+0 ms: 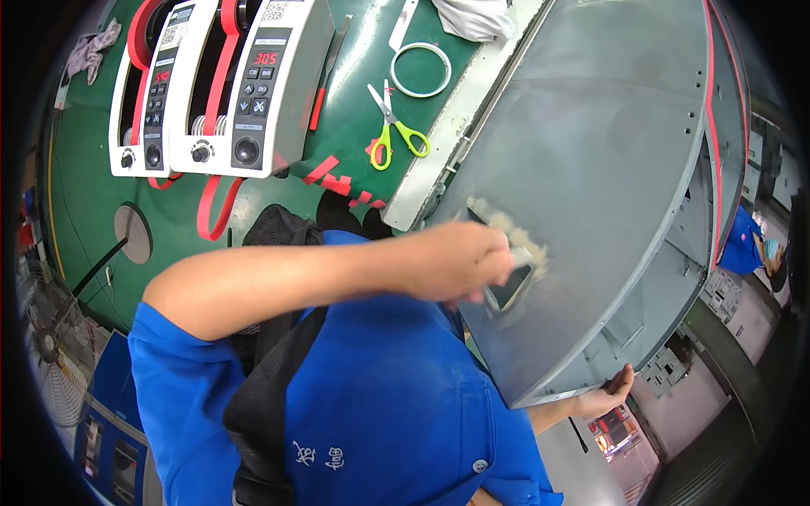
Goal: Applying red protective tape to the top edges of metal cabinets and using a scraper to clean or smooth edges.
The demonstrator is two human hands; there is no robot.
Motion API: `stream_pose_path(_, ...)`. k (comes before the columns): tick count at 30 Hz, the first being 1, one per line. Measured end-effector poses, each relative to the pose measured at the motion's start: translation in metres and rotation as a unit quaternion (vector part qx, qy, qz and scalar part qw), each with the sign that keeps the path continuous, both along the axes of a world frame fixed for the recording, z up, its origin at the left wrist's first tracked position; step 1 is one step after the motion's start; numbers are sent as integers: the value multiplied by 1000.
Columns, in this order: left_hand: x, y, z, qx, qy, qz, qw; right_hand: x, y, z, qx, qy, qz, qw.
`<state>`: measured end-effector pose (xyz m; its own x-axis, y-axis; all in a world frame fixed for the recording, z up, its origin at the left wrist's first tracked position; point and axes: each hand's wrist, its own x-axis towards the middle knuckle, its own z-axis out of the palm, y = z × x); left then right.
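While a large grey metal housing [603, 126] slants across the right half of the view, a person in a blue shirt bends over its near end. Their L hand [462, 263], motion-blurred, is clenched around a small pale piece [522, 255], prob. a pad or scraper, beside a dark rectangular opening [511, 291] cut in the housing's top face. R hand [609, 396] is at the lower edge of the housing, fingers loosely curled; can't tell if it grips the rim or just steadies it.

Progress, as a judgement: the job looks partway. Opening is already cut, and a red strip [711, 135] lines the far rim, so that part seems done. Pale residue [479, 206] is smeared round the opening, so cleanup or smoothing there is prob. what's left. Red tape scraps [340, 184] lie on the green bench nr. yellow-handled scissors [381, 145]; spare or waste, unclear.

Hard to make out: L fingertips and the pale piece's shape (blur), part of the opening (behind the hand), R wrist (partly behind the housing). Tape dispensers [266, 93], upper L, are cut off at the top; bkgd is dim and warped at the rim.
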<state>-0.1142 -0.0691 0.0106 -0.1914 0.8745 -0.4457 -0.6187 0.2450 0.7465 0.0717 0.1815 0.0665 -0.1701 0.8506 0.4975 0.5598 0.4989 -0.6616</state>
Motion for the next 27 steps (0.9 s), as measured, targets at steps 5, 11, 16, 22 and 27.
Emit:
stream_pose_path(5,22,2,11,20,-133,64,989,3,5,0,-34,46,-6,998)
stream_pose_path(11,28,-7,14,6,-146,74,987,9,12,-2,-44,81,23,996)
stream_pose_path(16,23,-10,17,-13,-192,108,975,7,10,-2,-31,72,20,997)
stream_pose_path(22,26,-8,19,-14,-239,126,963,6,9,0,-25,54,20,998)
stream_pose_path(27,29,-13,18,-11,-223,119,968,1,-1,0,-13,41,12,999)
